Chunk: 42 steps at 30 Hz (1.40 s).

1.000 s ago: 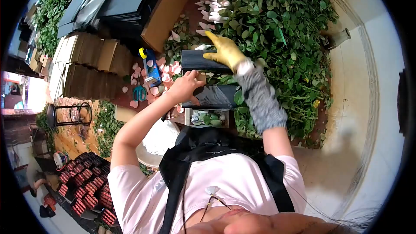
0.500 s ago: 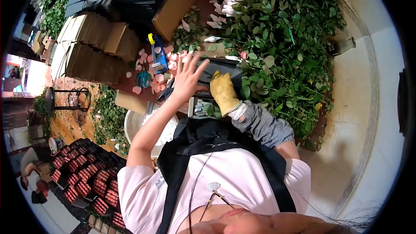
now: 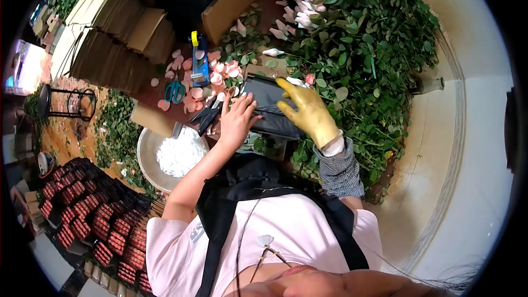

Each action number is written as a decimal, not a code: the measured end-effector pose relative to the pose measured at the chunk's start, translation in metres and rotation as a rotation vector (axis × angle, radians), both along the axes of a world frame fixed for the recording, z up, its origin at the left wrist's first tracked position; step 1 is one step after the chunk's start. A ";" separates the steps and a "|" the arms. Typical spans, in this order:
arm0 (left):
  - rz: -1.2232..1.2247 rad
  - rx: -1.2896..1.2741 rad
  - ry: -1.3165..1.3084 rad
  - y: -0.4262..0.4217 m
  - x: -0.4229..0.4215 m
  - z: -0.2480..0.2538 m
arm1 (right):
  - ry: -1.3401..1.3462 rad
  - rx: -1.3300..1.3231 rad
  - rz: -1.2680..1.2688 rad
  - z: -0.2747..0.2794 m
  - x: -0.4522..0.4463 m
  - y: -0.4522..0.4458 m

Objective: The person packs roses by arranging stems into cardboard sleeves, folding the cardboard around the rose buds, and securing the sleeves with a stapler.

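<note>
My left hand (image 3: 236,122), bare, rests with its fingers apart at the left end of a dark, smooth wrapping sheet (image 3: 267,92). My right hand (image 3: 309,111) wears a yellow glove. Its thumb and forefinger are spread at the right side of the dark wrapping, with nothing visible between them. Black-handled scissors or pliers (image 3: 207,114) lie just left of my left hand. Above the wrapping, a pale wrapped bud (image 3: 273,52) and a small pink rose (image 3: 310,79) lie near the leaves.
Leafy stems (image 3: 357,49) with wrapped buds fill the right side. Left are a blue tape dispenser (image 3: 200,66), teal scissors (image 3: 174,92), pink petals (image 3: 220,71), stacked cardboard (image 3: 110,38) and a basin (image 3: 147,157) of white pieces. Trays of red bundles (image 3: 104,225) stand lower left.
My left hand has come down onto the wrapping's left end after being raised. My gloved hand has moved up and right, its fingers spreading. The whole view has shifted somewhat.
</note>
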<state>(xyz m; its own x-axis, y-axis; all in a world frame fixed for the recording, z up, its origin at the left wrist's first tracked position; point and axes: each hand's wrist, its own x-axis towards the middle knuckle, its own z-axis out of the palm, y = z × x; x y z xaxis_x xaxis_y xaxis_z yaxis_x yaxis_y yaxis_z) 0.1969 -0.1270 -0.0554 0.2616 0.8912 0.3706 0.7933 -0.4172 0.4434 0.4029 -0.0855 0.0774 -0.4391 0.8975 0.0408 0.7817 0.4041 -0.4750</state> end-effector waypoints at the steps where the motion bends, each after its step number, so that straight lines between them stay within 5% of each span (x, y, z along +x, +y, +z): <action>1: -0.012 -0.006 0.014 0.000 -0.002 -0.002 | 0.099 -0.112 0.014 -0.001 -0.012 0.006; 2: -0.033 -0.001 0.012 0.001 -0.006 -0.003 | 0.070 -0.303 0.018 -0.016 -0.017 0.008; 3: -0.090 -0.050 -0.014 -0.001 -0.013 -0.003 | 0.092 -0.247 0.159 -0.061 -0.006 0.002; 6: -0.166 -0.279 -0.248 -0.011 -0.041 -0.002 | 0.027 -0.149 0.256 -0.080 -0.003 -0.002; 9: 0.136 -0.314 -0.411 -0.019 -0.073 -0.022 | -0.002 -0.113 0.212 -0.075 -0.008 -0.009; 11: 0.327 -0.284 -0.163 -0.015 -0.096 -0.050 | 0.001 -0.139 0.196 -0.074 -0.009 -0.008; 14: 0.318 -0.472 0.205 -0.012 -0.114 -0.070 | -0.014 -0.174 0.193 -0.069 -0.011 -0.005; 17: 0.204 -0.602 0.298 0.004 -0.119 -0.073 | -0.030 -0.200 0.185 -0.063 -0.013 -0.003; 19: 0.190 -0.640 0.149 0.007 -0.131 -0.068 | -0.042 -0.216 0.177 -0.061 -0.013 -0.001; 22: 0.183 -1.450 -0.944 0.011 -0.147 -0.050 | -0.035 -0.182 0.188 -0.061 -0.014 -0.002; 25: 0.193 -1.484 -1.435 -0.004 -0.125 -0.004 | -0.071 -0.194 0.170 -0.061 -0.016 -0.001; 27: 0.304 -1.271 -1.175 -0.011 -0.106 0.006 | -0.152 -0.159 0.185 -0.063 -0.018 -0.001; 29: 0.266 -0.658 -0.420 -0.014 -0.080 0.022 | -0.187 -0.146 0.170 -0.059 -0.024 -0.004; 31: 0.231 -0.395 0.107 -0.011 -0.072 0.047 | -0.227 -0.122 0.155 -0.059 -0.024 -0.004; 33: 0.216 -0.457 0.141 -0.015 -0.070 0.047 | -0.159 -0.106 0.151 -0.063 -0.020 -0.005; 36: -0.114 -0.846 -0.197 -0.009 -0.091 0.047 | -0.109 -0.137 0.137 -0.067 -0.016 -0.005; 39: -0.027 -1.043 -0.008 -0.001 -0.086 0.014 | -0.074 -0.153 0.135 -0.065 -0.018 -0.002; 42: 0.011 -0.861 0.021 -0.011 -0.084 -0.005 | -0.012 -0.201 0.100 -0.063 -0.017 -0.001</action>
<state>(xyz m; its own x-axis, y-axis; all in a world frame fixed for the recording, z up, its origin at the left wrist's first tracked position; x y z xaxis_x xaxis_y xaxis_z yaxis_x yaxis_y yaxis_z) 0.1124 -0.1384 -0.0607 0.2507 0.8622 -0.4402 0.8070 0.0650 0.5869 0.3854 -0.0869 0.0140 -0.5260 0.8388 -0.1406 0.7487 0.3783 -0.5444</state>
